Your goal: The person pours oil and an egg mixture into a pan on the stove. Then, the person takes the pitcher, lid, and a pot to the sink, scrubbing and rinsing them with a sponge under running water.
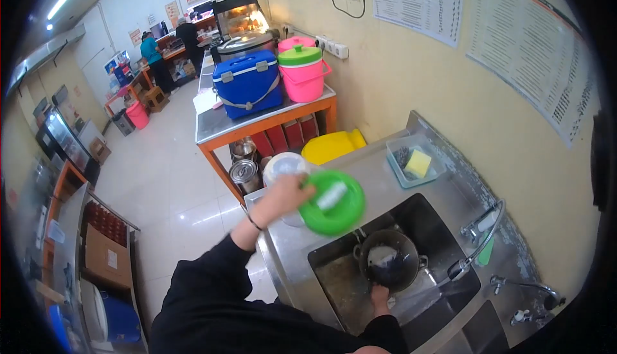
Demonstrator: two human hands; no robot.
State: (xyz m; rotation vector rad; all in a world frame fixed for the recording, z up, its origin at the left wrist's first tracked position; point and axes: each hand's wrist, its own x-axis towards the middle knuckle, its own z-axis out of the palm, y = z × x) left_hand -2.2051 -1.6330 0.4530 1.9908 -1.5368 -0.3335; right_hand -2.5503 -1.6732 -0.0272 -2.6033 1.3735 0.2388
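My left hand (286,198) is closed on the near edge of a round green lid (331,212), which is blurred by motion and hangs over the steel counter beside the sink. Behind that hand stands a white tub (283,164), partly covered. Down in the sink basin, a dark two-handled wok (406,261) has something whitish in its middle. My right hand (380,295) is at the wok's near rim, its fingers closed there.
A tray (402,175) with a yellow sponge (418,163) sits behind the sink (450,241). Taps (479,238) line its right side. A blue cooler (247,87) and pink bucket (302,81) stand on an orange-edged table (267,126). Two people (153,55) (187,39) are far off.
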